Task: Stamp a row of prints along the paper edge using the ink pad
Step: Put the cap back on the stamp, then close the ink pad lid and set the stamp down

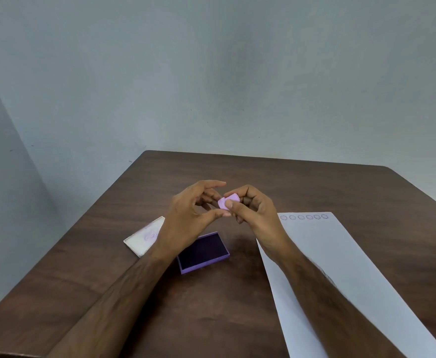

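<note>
Above the table's middle, my right hand [253,213] pinches a small pink stamp [231,200] between thumb and fingers. My left hand [193,210] is raised beside it, fingertips touching the stamp's left side, fingers loosely curled. The open purple ink pad [204,251] lies on the table below my left wrist, its dark pad facing up. A white sheet of paper [340,267] lies to the right under my right forearm. A row of several round purple prints [304,217] runs along its far edge.
The ink pad's white lid [142,239] lies upside down to the left of the pad, smudged with purple. The brown wooden table [211,306] stands against a pale grey wall, with its far edge and rounded corners in view.
</note>
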### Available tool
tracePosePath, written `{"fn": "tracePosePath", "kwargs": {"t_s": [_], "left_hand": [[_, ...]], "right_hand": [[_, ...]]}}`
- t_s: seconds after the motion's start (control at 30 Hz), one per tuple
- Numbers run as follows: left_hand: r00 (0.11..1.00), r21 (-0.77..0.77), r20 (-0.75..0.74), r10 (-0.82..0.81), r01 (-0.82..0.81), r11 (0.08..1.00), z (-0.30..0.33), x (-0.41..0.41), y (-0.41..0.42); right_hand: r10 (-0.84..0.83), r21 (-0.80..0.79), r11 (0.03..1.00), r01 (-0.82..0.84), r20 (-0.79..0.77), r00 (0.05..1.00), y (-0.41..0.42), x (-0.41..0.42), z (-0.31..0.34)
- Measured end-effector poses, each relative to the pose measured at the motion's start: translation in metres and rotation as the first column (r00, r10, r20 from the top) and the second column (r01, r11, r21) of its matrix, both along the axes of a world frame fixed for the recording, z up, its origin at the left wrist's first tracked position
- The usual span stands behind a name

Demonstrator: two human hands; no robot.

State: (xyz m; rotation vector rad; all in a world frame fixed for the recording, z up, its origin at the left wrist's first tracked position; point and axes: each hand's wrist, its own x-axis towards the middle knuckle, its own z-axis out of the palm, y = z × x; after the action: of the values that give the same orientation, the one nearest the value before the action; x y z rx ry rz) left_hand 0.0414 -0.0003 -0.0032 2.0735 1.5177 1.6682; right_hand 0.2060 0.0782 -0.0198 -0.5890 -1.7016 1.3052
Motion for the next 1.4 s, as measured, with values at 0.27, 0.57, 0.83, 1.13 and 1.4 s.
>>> {"fn": "tracePosePath", "kwargs": {"t_s": [0.27, 0.57, 0.83, 1.13, 1.4], "left_hand": [[0.999, 0.011, -0.022, 0.032, -0.032, 0.999, -0.004, -0.005, 0.000], [1.000, -0.090, 0.018, 0.026, -0.024, 0.996, -0.012, -0.012, 0.009], [0.989, -0.154, -0.083, 0.126, -0.137, 0.979, -0.012, -0.032, 0.007], [0.961, -0.151, -0.140, 0.238, -0.258, 0.954, -0.024, -0.045, 0.011], [0.933, -0.206, 0.002, 0.359, -0.351, 0.913, -0.023, -0.051, 0.006]], "right_hand": [[-0.013, -0.034, 0.999, 0.014, 0.031, 0.999, -0.002, -0.005, -0.002], [-0.157, 0.204, 0.972, 0.116, 0.198, 0.968, -0.003, -0.008, -0.001], [-0.283, 0.239, 0.954, 0.182, 0.516, 0.808, 0.007, -0.013, 0.010], [-0.327, 0.315, 0.939, 0.138, 0.691, 0.645, 0.013, -0.027, 0.014], [-0.239, 0.230, 0.969, 0.092, 0.768, 0.595, 0.011, -0.025, 0.032]]}}
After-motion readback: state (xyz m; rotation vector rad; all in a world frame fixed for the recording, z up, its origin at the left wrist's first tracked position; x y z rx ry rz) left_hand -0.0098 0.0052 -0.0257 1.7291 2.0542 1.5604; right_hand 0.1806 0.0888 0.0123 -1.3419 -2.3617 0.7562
